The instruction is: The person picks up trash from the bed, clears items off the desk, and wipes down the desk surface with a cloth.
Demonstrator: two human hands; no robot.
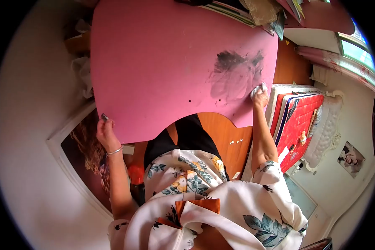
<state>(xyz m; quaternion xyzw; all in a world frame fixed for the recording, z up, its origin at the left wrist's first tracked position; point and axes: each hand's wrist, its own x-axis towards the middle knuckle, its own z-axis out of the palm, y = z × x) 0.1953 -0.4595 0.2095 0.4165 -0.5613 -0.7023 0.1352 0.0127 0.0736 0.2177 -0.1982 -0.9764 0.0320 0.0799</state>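
In the head view, a pink desk top (pixel 146 62) with a curved front edge spreads before me. My right hand (pixel 261 99) presses a crumpled white cloth or tissue (pixel 256 89) to the surface near the right edge. Just left of it and farther in lies a large grey-black smudge (pixel 233 77), darkest at its far side. My left hand (pixel 106 132), with a bracelet at the wrist, is at the near left corner. Its fingers are closed around a small dark object (pixel 104 117), whose kind I cannot make out.
Books and papers (pixel 237 14) stand along the desk's far edge. On the right, a bed with a red quilted mattress (pixel 302 121) and a tufted headboard (pixel 326 125) is close by. A framed picture (pixel 81 146) leans left, near a red object (pixel 136 174).
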